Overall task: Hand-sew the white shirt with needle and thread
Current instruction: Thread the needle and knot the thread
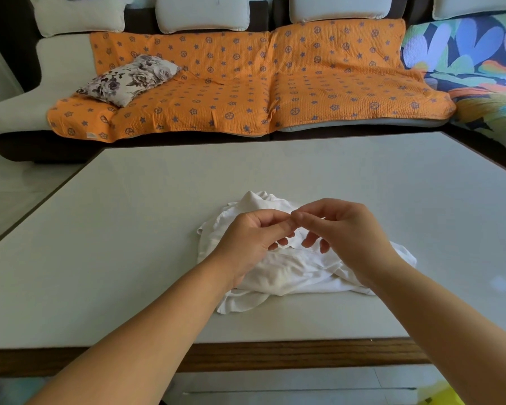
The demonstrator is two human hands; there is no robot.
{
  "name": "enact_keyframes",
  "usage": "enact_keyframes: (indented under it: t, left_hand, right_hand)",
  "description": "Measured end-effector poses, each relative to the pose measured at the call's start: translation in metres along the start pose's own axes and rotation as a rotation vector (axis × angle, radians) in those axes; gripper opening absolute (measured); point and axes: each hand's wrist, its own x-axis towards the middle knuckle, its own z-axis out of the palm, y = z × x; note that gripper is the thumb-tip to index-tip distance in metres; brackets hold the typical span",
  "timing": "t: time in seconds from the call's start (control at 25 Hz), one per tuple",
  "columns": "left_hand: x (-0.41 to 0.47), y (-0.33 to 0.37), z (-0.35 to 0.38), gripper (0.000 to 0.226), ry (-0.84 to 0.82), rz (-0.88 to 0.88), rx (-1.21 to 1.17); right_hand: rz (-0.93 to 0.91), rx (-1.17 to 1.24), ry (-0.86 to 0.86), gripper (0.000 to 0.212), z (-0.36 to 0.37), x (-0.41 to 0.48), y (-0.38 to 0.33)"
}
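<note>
Crumpled on the pale table, toward its near edge and about midway across: white shirt, heaped, long axis running left to right, one end trailing off to the right and a fold spilling toward the near left. Over the heap: left hand reaching in from the near left, right hand from the near right, meeting above the far middle of the cloth; whether either wrist touches the fabric, cannot tell. Left thumb and forefinger pinched together, remaining fingers curled under. Right thumb and forefinger pinched likewise, other fingers hanging loosely bent. At the two pinches, a fine thread, dropping toward the shirt, then running rightward just above it. Needle too small to make out, so no telling which way it points. Beyond the far edge, a sofa under an orange cover, with a floral pillow at its left.
</note>
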Motion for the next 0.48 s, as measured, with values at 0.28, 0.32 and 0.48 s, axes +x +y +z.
enact_keyframes:
  t: [0.28,0.32,0.48]
  left_hand:
    - [0.0049,-0.0031,-0.0018,0.008,-0.036,-0.025,-0.039]
    - [0.0056,-0.0036,-0.0019,0.008,-0.041,-0.032,-0.046]
    - [0.0072,-0.0051,-0.0019,0.007,-0.050,-0.054,-0.055]
  right_hand:
    - [0.079,0.148,0.041,0.012,-0.0034,0.0044,-0.0009]
    - [0.090,0.164,0.046,0.012,-0.0034,0.0053,-0.0003]
    - [0.123,0.209,0.070,0.015,-0.0045,0.0082,0.0014]
